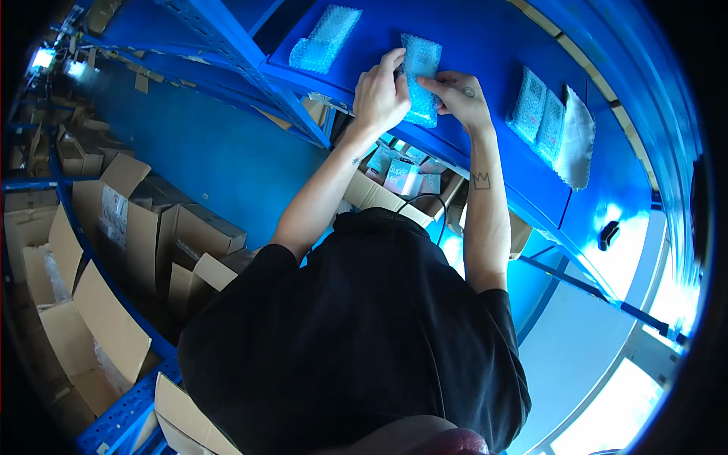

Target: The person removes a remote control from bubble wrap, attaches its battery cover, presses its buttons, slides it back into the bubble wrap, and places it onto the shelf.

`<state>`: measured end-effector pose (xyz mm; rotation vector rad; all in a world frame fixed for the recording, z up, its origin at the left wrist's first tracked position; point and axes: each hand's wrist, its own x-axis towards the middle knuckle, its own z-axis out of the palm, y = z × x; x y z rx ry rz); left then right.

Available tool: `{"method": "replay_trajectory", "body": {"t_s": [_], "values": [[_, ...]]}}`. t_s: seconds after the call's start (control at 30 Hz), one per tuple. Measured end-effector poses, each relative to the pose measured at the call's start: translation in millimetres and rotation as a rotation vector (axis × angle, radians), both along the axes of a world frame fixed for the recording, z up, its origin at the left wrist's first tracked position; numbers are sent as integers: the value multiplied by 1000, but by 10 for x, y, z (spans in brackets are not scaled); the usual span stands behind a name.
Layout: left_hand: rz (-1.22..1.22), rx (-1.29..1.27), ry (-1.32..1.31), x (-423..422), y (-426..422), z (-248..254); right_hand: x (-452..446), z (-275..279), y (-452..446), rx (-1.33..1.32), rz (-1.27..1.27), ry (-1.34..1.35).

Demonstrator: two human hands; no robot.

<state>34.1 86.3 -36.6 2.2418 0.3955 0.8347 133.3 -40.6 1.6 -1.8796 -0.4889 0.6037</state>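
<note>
A bubble-wrapped packet (pixel 425 62) is held between my two hands over the blue shelf. On its left side, my left hand (pixel 381 95) has its fingers curled against the wrap. My right hand (pixel 459 98) pinches the right edge with thumb and fingers. What lies inside the wrap cannot be made out. Farther left on the shelf rests another bubble-wrapped packet (pixel 326 39). To the right of my hands lie a bubble-wrapped packet with printed labels (pixel 537 114) and, beside it, a silvery-white pouch (pixel 578 140).
The blue shelf (pixel 485 45) spans the top of the view. Beneath it, small printed boxes (pixel 400 176) sit in an open carton. Several open cardboard boxes (pixel 114 318) stand on racks at left. A small black object (pixel 608 235) is at the right.
</note>
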Motion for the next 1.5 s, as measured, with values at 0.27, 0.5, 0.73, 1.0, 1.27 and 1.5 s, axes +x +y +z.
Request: {"method": "replay_trajectory", "body": {"t_s": [0.27,0.5,0.73,1.0,1.27,1.5], "values": [[-436,-576,-505,222,-174,-94,-239,-97,-215,365,-199,-128],[-975,-1180,-30,307,-215,-83,-461,-34,-641,359,-250,-134],[-1166,-1112,171,231,-171,-70,-533,-208,-639,504,-264,-52],[-1147,-1073,250,188,-154,6,-603,-278,-526,494,-329,-206],[-1148,-999,253,196,-159,6,-626,-237,-490,431,-431,-240],[-1135,-1022,262,174,-204,44,-593,-293,-425,150,-677,-390]]}}
